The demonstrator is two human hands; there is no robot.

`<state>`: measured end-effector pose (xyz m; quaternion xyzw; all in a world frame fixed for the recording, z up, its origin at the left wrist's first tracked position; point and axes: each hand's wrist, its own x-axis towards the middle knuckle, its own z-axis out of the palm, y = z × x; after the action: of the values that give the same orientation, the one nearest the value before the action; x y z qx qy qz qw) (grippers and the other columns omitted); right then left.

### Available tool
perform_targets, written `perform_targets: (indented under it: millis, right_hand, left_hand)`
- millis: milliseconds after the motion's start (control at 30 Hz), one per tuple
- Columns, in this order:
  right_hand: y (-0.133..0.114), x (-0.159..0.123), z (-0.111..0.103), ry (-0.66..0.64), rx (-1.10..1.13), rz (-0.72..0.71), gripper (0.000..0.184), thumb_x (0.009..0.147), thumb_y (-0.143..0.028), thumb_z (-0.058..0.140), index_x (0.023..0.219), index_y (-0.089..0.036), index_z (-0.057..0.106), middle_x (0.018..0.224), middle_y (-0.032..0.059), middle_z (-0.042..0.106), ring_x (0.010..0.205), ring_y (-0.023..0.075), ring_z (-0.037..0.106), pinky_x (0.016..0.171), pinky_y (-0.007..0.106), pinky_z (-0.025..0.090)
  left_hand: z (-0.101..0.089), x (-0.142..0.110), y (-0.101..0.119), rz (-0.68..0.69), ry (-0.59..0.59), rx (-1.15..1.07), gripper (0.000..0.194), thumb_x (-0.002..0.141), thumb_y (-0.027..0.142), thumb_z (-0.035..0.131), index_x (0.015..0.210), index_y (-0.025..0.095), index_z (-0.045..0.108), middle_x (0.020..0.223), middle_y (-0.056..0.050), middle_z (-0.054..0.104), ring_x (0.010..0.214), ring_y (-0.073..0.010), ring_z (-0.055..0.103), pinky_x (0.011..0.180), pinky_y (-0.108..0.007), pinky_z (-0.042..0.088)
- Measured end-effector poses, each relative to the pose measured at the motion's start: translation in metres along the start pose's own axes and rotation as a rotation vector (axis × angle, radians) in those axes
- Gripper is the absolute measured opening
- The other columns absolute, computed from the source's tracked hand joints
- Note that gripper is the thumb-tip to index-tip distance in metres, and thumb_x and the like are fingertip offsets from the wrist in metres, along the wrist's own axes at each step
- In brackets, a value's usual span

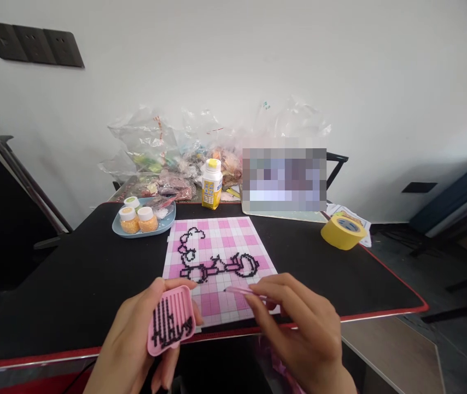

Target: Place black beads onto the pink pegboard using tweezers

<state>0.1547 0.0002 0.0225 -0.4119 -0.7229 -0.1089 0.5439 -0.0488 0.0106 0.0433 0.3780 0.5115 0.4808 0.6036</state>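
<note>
My left hand [137, 323] is closed around a small pink ridged tray [183, 300], tilted toward me. Black beads [162, 323] line several of its grooves and pile up at the lower end. Between thumb and fingers my right hand [299, 317] pinches slim pink tweezers [239, 290], with a tiny black bead at the tip. That tip is just over the lower part of a pink-and-white checked board [233, 232]. Black bead outlines [219, 268] run across the board's middle and up its left side. I cannot make out whether the tip touches the board.
A blue plate [163, 229] with small lidded jars stands at the left back. Behind the board are a yellow-and-white bottle [212, 185], plastic bags [147, 142] and a blurred-out screen [285, 180]. A yellow tape roll [342, 232] lies right on the black red-edged table mat [311, 262].
</note>
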Motion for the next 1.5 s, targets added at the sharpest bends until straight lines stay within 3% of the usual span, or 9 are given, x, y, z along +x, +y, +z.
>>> perform_targets:
  millis: [233, 433, 600, 833, 1067, 1500]
  right_hand:
    - [0.036, -0.005, -0.002, 0.024, -0.065, 0.112, 0.012, 0.094, -0.017, 0.068, 0.082, -0.018, 0.069, 0.073, 0.0019, 0.071, 0.055, 0.0093, 0.059, 0.048, 0.019, 0.045]
    - [0.051, -0.007, -0.001, -0.021, -0.108, 0.156, 0.016, 0.095, -0.023, 0.067, 0.080, -0.018, 0.071, 0.071, 0.0001, 0.071, 0.049, 0.0076, 0.055, 0.045, 0.019, 0.039]
    - [0.056, -0.010, -0.003, -0.061, -0.103, 0.184, 0.018, 0.096, -0.026, 0.068, 0.080, -0.019, 0.071, 0.071, -0.0005, 0.070, 0.050, 0.0073, 0.053, 0.045, 0.020, 0.038]
    - [0.060, -0.014, -0.006, -0.131, -0.126, 0.207, 0.022, 0.098, -0.030, 0.065, 0.079, -0.018, 0.072, 0.070, -0.0002, 0.068, 0.052, 0.0086, 0.054, 0.049, 0.021, 0.039]
    - [0.065, -0.020, -0.009, -0.134, -0.183, 0.216, 0.026, 0.098, -0.035, 0.066, 0.078, -0.019, 0.070, 0.070, -0.0003, 0.068, 0.054, 0.0099, 0.059, 0.050, 0.022, 0.039]
    - [0.066, -0.026, -0.008, -0.128, -0.234, 0.217, 0.031, 0.099, -0.040, 0.064, 0.076, -0.020, 0.069, 0.068, -0.0006, 0.067, 0.055, 0.0103, 0.057, 0.052, 0.023, 0.038]
  left_hand:
    - [-0.038, 0.020, 0.014, 0.104, 0.150, -0.010, 0.049, 0.077, 0.054, 0.075, 0.097, 0.010, 0.076, 0.066, -0.011, 0.078, 0.024, -0.0067, 0.043, 0.024, -0.017, 0.031]
    - [-0.071, 0.040, 0.015, 0.061, 0.119, -0.025, 0.037, 0.084, 0.047, 0.071, 0.101, 0.015, 0.077, 0.069, -0.007, 0.079, 0.027, -0.0117, 0.050, 0.023, -0.020, 0.040]
    - [-0.076, 0.045, 0.011, 0.063, 0.120, -0.032, 0.034, 0.089, 0.042, 0.066, 0.102, 0.012, 0.077, 0.069, -0.009, 0.079, 0.027, -0.0110, 0.049, 0.022, -0.019, 0.039]
    - [-0.087, 0.046, 0.007, 0.029, 0.122, -0.066, 0.036, 0.083, 0.044, 0.072, 0.103, 0.014, 0.077, 0.070, -0.010, 0.081, 0.028, -0.0142, 0.051, 0.022, -0.024, 0.042]
    - [-0.084, 0.046, 0.005, 0.051, 0.116, -0.028, 0.054, 0.069, 0.055, 0.082, 0.104, 0.013, 0.077, 0.070, -0.012, 0.081, 0.023, -0.0107, 0.047, 0.020, -0.020, 0.036]
    - [-0.081, 0.044, 0.006, 0.065, 0.131, -0.033, 0.047, 0.073, 0.051, 0.079, 0.101, 0.014, 0.077, 0.067, -0.009, 0.079, 0.025, -0.0108, 0.048, 0.021, -0.019, 0.037]
